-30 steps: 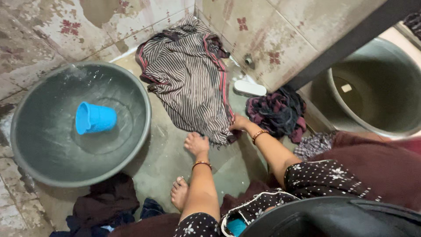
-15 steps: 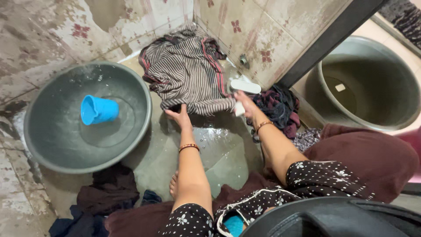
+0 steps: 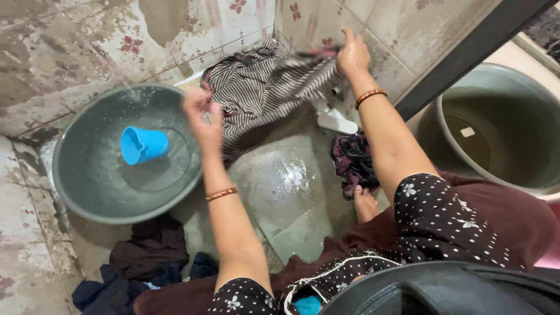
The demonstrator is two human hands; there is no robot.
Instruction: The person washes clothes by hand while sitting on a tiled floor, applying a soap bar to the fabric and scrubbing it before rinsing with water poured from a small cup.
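Note:
A brown-and-white striped cloth (image 3: pixel 262 90) with red trim hangs lifted off the wet floor, stretched between my two hands. My left hand (image 3: pixel 201 119) grips its near edge just right of the grey basin (image 3: pixel 87 186). My right hand (image 3: pixel 352 53) holds the far edge up high against the tiled wall. A blue plastic cup (image 3: pixel 143 144) lies on its side inside the basin. The cloth's far end still rests in the corner.
A white soap bar (image 3: pixel 337 122) lies by the wall. A dark purple cloth heap (image 3: pixel 353 160) sits by my right foot (image 3: pixel 365 204). Dark clothes (image 3: pixel 140 262) are piled at lower left. A large grey tub (image 3: pixel 496 140) stands right, behind a dark door frame.
Both hands took the striped cloth's near edge off the floor and raised it, the right hand going high toward the wall. The wet floor beneath is now exposed.

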